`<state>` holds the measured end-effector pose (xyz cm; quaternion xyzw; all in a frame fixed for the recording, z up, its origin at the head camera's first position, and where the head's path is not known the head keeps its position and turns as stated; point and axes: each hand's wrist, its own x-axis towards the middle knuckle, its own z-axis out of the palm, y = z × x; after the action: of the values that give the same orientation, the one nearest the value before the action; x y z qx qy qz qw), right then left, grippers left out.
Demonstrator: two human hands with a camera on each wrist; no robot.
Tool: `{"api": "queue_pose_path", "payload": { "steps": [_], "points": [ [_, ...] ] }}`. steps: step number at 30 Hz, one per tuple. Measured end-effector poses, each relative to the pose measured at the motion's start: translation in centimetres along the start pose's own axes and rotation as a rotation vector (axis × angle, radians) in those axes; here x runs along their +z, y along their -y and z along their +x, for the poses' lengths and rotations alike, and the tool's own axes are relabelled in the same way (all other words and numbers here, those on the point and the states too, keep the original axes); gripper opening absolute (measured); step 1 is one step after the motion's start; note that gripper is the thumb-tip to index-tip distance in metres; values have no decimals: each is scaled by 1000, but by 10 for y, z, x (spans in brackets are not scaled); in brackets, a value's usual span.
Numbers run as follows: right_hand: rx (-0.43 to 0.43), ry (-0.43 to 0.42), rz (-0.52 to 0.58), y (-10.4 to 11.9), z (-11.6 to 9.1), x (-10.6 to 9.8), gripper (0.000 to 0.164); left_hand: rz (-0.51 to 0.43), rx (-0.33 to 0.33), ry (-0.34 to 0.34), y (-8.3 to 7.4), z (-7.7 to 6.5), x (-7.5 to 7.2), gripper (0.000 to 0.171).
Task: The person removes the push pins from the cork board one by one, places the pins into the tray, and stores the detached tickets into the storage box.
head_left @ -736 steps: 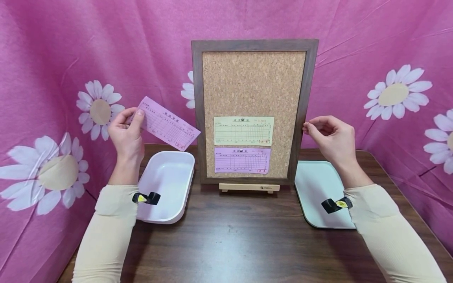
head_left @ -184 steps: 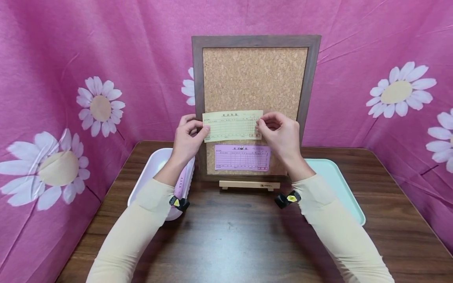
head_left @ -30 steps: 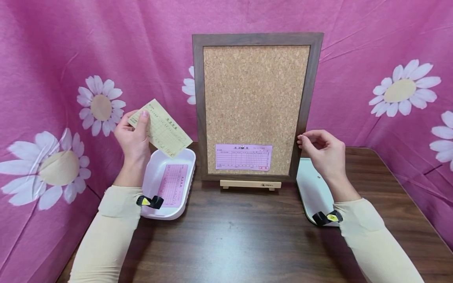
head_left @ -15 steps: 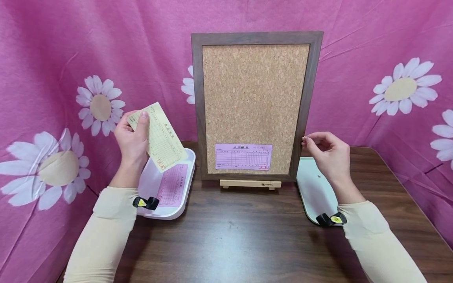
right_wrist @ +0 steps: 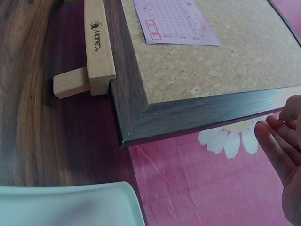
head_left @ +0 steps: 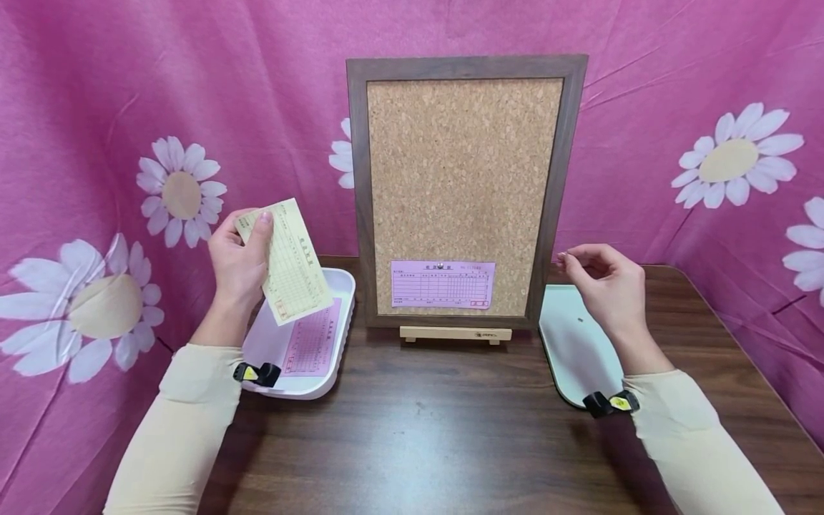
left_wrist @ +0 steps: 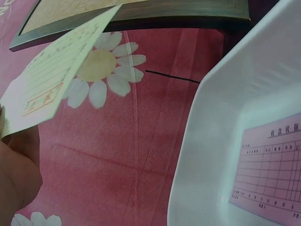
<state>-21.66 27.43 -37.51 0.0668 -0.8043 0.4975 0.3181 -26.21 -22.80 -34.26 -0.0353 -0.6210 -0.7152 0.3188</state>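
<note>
My left hand [head_left: 239, 261] pinches a pale yellow-green receipt slip [head_left: 297, 265] by its upper end, thumb on the printed face. The slip hangs tilted over the white plastic basin [head_left: 350, 286], where a purple receipt slip [head_left: 322, 336] lies. Right of the corkboard [head_left: 463, 172], my right hand [head_left: 608, 286] has thumb and forefinger together on a tiny thumbtack, mostly hidden by the fingertips. Below that hand is a pale mint tray [head_left: 566, 357] with a small thumbtack [head_left: 580, 320] in it. Another purple receipt slip [head_left: 418, 290] is fixed low on the cork by a silver thumbtack [head_left: 440, 265].
The corkboard's dark wooden frame [right_wrist: 202, 113] leans upright on a light wooden stand [head_left: 453, 335]. Brown wood-grain table [head_left: 418, 415] extends in front. A pink cloth [head_left: 270, 86] with white daisies hangs around the back and sides.
Earlier, the yellow-green slip was pinned on the cork and the left hand held a purple slip, now in the basin. Lately the yellow-green slip has swung downward; the right hand has drawn right, away from the board.
</note>
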Motion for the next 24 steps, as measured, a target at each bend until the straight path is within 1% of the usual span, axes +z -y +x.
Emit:
{"api": "queue_pose_path", "payload": {
  "steps": [6,9,14,19,24],
  "points": [
    [32,-5,-40,-7,-3,-5,10,81,-84,90,0,-3,-6,7],
    [45,-3,-60,-10,-6,-7,11,130,-113,117,1,-3,-10,8],
    [57,-8,-67,-15,-8,-12,11,223,-131,157,4,-3,-16,7],
    [66,0,-68,-20,-11,-17,11,323,-159,231,9,-3,-24,3],
    [91,27,-100,-28,-18,-22,12,402,-205,311,15,-6,-31,15]
  ]
}}
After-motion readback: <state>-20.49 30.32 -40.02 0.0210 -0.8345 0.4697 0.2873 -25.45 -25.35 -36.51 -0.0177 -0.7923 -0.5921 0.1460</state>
